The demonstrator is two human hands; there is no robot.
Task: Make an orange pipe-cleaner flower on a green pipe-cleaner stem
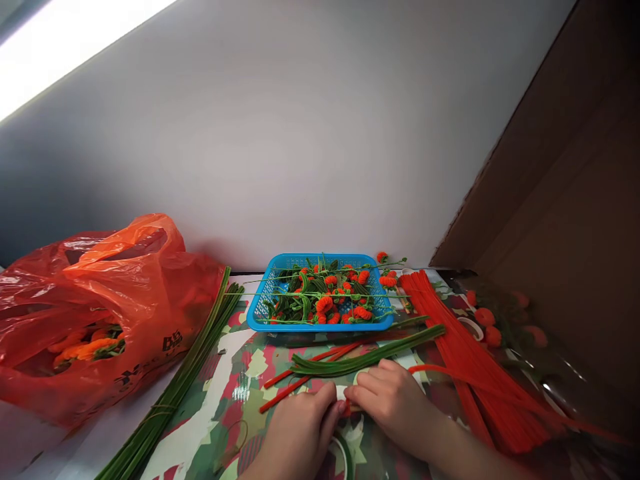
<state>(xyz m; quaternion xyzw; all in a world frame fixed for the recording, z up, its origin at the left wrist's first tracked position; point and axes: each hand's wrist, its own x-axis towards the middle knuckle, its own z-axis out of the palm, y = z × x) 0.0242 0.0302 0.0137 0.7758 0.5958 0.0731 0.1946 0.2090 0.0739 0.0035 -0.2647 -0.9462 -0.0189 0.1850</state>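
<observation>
My left hand (303, 423) and my right hand (393, 403) meet low in the head view, fingers closed in a pinch. Between the fingertips is a small red fuzzy piece, seemingly part of a red pipe cleaner (450, 371), whose long end trails off to the right. Something thin and tan shows beside my right fingertips, mostly hidden. Just beyond the hands lies a loose bunch of green pipe cleaners (365, 360), with a few red ones partly under it. A roll of green tape (345, 453) sits below my left hand.
A blue basket (320, 327) of red fuzzy flowers with green stems stands at the back. On the left are an orange-red plastic bag (165, 287) and a tied green pipe-cleaner bundle (175, 387). A thick red bundle (475, 360) and a white roll (471, 328) lie right.
</observation>
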